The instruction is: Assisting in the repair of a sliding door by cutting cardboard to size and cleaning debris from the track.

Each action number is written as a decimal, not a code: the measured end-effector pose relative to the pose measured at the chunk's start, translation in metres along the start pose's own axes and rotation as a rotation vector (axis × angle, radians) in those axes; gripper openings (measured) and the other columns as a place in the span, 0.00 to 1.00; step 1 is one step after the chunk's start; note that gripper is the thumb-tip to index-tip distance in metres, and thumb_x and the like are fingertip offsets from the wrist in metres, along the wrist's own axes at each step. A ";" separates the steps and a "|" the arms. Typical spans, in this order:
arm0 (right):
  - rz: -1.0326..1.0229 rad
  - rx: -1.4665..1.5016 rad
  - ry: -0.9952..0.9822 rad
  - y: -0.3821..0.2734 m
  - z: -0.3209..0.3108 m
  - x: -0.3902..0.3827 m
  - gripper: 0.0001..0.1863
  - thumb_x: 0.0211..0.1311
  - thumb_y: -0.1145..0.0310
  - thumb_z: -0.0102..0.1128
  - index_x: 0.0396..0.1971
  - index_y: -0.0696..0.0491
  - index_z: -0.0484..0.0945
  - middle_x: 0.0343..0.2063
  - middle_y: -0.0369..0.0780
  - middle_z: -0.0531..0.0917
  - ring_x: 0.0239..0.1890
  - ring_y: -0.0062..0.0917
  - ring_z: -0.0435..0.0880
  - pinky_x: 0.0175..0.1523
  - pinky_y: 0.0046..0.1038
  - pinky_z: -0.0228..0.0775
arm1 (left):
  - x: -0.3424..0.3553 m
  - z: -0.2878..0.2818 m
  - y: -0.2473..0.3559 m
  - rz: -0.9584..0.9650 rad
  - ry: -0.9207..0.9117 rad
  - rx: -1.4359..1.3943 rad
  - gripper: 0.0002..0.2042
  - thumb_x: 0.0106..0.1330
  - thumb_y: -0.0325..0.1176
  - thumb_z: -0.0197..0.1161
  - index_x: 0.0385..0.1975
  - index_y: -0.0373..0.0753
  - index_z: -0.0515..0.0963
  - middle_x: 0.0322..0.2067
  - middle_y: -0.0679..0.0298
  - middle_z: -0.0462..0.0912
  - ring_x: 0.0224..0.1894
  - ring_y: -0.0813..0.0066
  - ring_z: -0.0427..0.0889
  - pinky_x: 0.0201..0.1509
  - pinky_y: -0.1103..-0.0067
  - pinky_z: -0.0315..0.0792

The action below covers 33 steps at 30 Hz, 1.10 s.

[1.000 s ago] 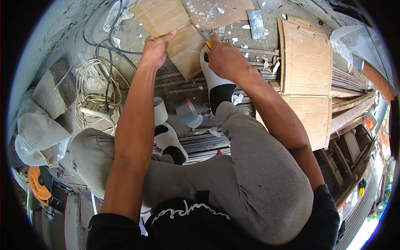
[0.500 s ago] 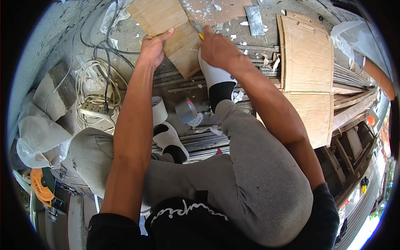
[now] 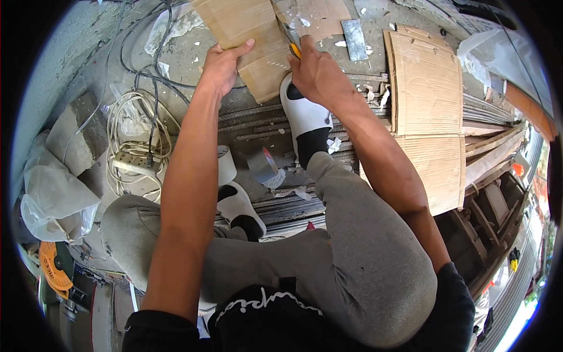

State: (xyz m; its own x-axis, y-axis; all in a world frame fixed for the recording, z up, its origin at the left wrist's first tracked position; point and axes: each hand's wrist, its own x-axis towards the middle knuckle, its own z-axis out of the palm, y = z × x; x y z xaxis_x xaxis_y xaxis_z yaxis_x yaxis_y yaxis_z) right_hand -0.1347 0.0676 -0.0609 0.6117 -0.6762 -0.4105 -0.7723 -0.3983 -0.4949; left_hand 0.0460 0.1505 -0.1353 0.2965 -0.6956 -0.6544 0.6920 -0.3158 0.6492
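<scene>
L hand pinches the cardboard pc at its left edge – thumb flat on the upper face, other fingers hidden beneath, so their spacing can't be told. R hand has its fingers wrapped around the yellow-hdl cutter, blade at the pc's right edge. Pc is toward the floor's far edge, near corner over steel rods, w/ grey plate to the R.
</scene>
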 end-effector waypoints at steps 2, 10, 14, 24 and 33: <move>0.003 0.013 -0.003 0.002 -0.003 -0.001 0.20 0.68 0.64 0.51 0.47 0.66 0.62 0.23 0.66 0.77 0.33 0.63 0.80 0.37 0.56 0.73 | 0.005 0.005 -0.002 -0.040 -0.046 -0.004 0.17 0.60 0.27 0.71 0.47 0.30 0.77 0.46 0.56 0.83 0.48 0.67 0.81 0.52 0.71 0.76; 0.041 -0.005 -0.031 0.002 -0.006 -0.016 0.20 0.69 0.65 0.48 0.46 0.69 0.62 0.24 0.67 0.77 0.32 0.65 0.79 0.39 0.58 0.71 | 0.017 0.002 -0.017 -0.052 -0.014 -0.044 0.23 0.59 0.30 0.73 0.52 0.30 0.75 0.48 0.55 0.82 0.51 0.65 0.80 0.55 0.69 0.75; 0.062 0.034 -0.087 0.003 -0.013 -0.026 0.19 0.69 0.65 0.47 0.45 0.69 0.62 0.25 0.67 0.78 0.33 0.65 0.79 0.41 0.58 0.71 | 0.018 0.006 -0.008 -0.126 -0.087 0.074 0.27 0.59 0.31 0.72 0.57 0.31 0.70 0.54 0.56 0.78 0.56 0.64 0.77 0.60 0.68 0.73; 0.095 -0.015 -0.154 0.000 -0.019 -0.009 0.16 0.69 0.66 0.46 0.43 0.67 0.63 0.24 0.64 0.79 0.33 0.61 0.81 0.43 0.54 0.73 | 0.016 0.013 -0.011 -0.085 -0.041 0.089 0.26 0.57 0.30 0.74 0.54 0.28 0.74 0.51 0.54 0.80 0.55 0.63 0.78 0.59 0.68 0.72; 0.265 -0.028 -0.274 -0.008 -0.019 0.010 0.19 0.59 0.73 0.50 0.47 0.69 0.63 0.36 0.65 0.80 0.43 0.58 0.82 0.51 0.47 0.74 | 0.016 0.021 -0.013 -0.087 -0.014 0.078 0.23 0.58 0.29 0.73 0.52 0.29 0.76 0.50 0.54 0.81 0.54 0.64 0.78 0.58 0.68 0.73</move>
State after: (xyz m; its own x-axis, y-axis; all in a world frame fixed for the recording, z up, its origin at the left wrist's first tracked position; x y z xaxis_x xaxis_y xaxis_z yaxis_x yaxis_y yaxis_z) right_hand -0.1258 0.0520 -0.0471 0.4104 -0.5689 -0.7127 -0.9119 -0.2508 -0.3249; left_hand 0.0286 0.1299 -0.1463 0.2279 -0.6718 -0.7048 0.6610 -0.4247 0.6186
